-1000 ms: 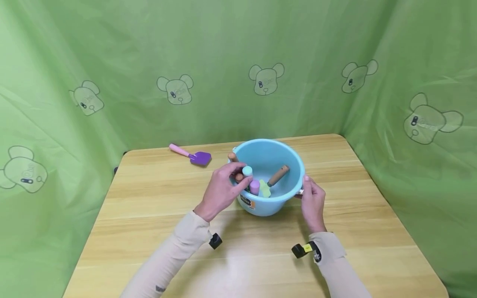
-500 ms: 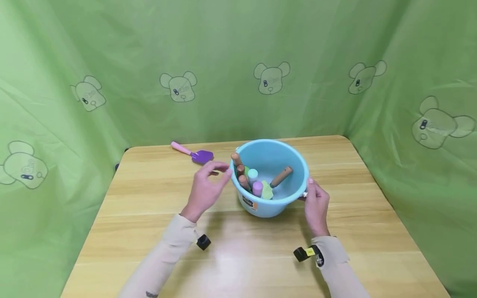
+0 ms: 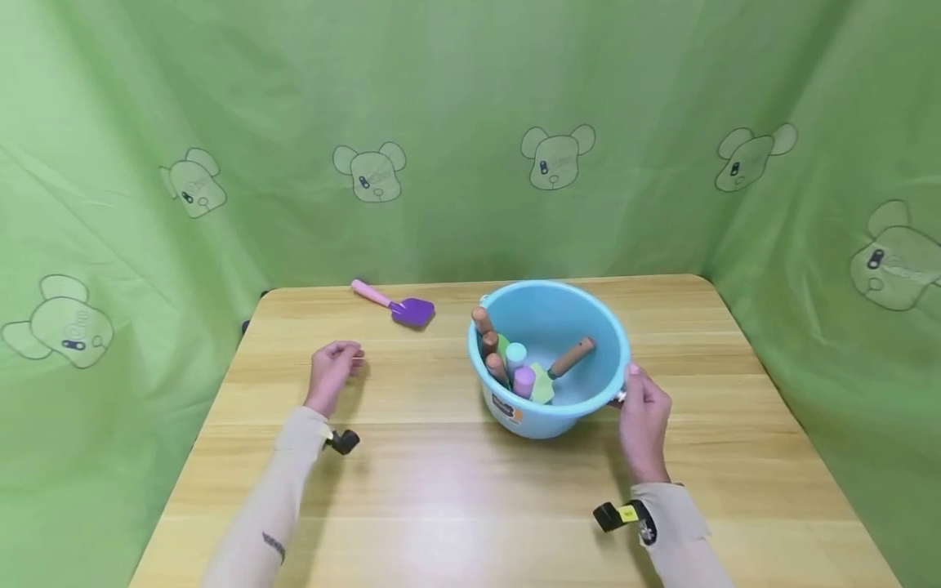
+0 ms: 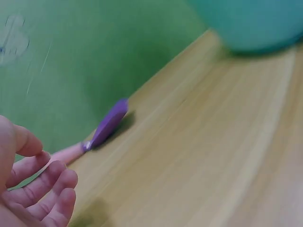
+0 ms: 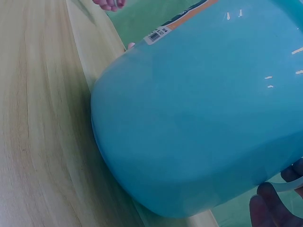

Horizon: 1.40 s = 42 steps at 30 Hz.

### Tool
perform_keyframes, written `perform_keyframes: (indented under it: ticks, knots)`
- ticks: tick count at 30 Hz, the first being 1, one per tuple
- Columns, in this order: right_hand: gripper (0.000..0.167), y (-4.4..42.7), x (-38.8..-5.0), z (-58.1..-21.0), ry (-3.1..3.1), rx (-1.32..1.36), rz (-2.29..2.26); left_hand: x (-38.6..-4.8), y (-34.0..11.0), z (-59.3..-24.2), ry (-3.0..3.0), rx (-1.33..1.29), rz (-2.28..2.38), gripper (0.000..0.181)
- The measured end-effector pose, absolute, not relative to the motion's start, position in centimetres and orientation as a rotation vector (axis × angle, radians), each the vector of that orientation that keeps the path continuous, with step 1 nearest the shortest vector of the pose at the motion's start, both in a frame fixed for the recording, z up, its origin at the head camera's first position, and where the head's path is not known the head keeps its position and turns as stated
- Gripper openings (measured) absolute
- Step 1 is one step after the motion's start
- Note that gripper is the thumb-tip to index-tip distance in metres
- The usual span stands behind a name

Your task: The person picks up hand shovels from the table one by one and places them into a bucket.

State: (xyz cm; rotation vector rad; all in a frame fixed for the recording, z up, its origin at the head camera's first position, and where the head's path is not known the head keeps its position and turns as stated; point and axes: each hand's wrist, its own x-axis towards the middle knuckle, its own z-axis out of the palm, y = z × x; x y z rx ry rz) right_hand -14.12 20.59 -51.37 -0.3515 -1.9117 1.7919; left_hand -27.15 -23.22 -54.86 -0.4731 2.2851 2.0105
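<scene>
A light blue bucket (image 3: 541, 420) stands on the table, slightly right of centre. Inside it lean several tools: brown wooden handles (image 3: 497, 369), a light blue handle end (image 3: 516, 354), a purple handle end (image 3: 524, 380), and a light green blade (image 3: 541, 385) with a brown handle. My right hand (image 3: 645, 425) grips the bucket's right side at the rim; in the right wrist view its fingers (image 5: 271, 205) hold the white handle. My left hand (image 3: 332, 377) hovers over the table, fingers loosely curled around nothing. Beyond it lies a small shovel (image 3: 413, 311) with purple blade and pink handle.
The wooden table (image 3: 441, 490) has rounded back corners. A green curtain (image 3: 456, 220) with bear-head prints hangs behind and on both sides. Cameras are strapped to both wrists, the left camera (image 3: 344, 442) and the right camera (image 3: 608, 516).
My left hand has come out of the bucket, leaving the handles it was among, and moved left over the table. The right hand keeps its hold on the bucket.
</scene>
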Motion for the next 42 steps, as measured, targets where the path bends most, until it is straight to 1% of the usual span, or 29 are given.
perform_keyframes:
  ticks: [5, 13, 17, 19, 22, 26, 29, 31, 35, 37, 42]
  knots:
    - [0.047, 21.1, -14.2, -51.5, -1.926, -0.359, 1.777, -30.1, -24.2, -55.5, 2.301, -0.549, 1.964, 0.037]
    - [0.045, 21.4, -13.7, -51.5, -1.956, -0.400, 1.731, -34.7, -23.9, -56.2, 2.318, -0.619, 1.960, 0.042]
    - [0.043, 21.2, -13.6, -51.5, -1.960, -0.405, 1.686, -36.1, -23.9, -56.5, 2.187, -0.704, 2.094, 0.045]
    - [0.041, 21.1, -13.6, -51.6, -1.955, -0.389, 1.673, -36.6, -24.1, -56.4, 2.082, -0.745, 2.183, 0.050]
    - [0.040, 20.9, -13.6, -51.6, -1.963, -0.375, 1.629, -37.6, -23.9, -55.8, 1.894, -0.782, 2.322, 0.051]
    - [0.039, 21.1, -13.3, -51.5, -1.969, -0.381, 1.576, -39.2, -22.9, -55.4, 1.644, -0.845, 2.487, 0.047]
    - [0.038, 21.1, -13.2, -51.6, -1.962, -0.379, 1.560, -40.2, -22.2, -55.3, 1.656, -0.872, 2.482, 0.046]
    - [0.039, 21.1, -13.3, -51.6, -1.953, -0.370, 1.563, -40.8, -21.8, -55.2, 1.766, -0.889, 2.415, 0.051]
    - [0.039, 20.8, -13.6, -51.4, -1.935, -0.355, 1.592, -41.6, -21.4, -54.9, 1.967, -0.954, 2.287, 0.072]
    - [0.038, 20.7, -13.7, -51.3, -1.942, -0.355, 1.594, -42.0, -21.0, -54.7, 1.969, -0.976, 2.295, 0.080]
    - [0.037, 20.6, -14.3, -51.3, -1.950, -0.314, 1.584, -42.8, -20.0, -54.6, 2.027, -1.012, 2.220, 0.079]
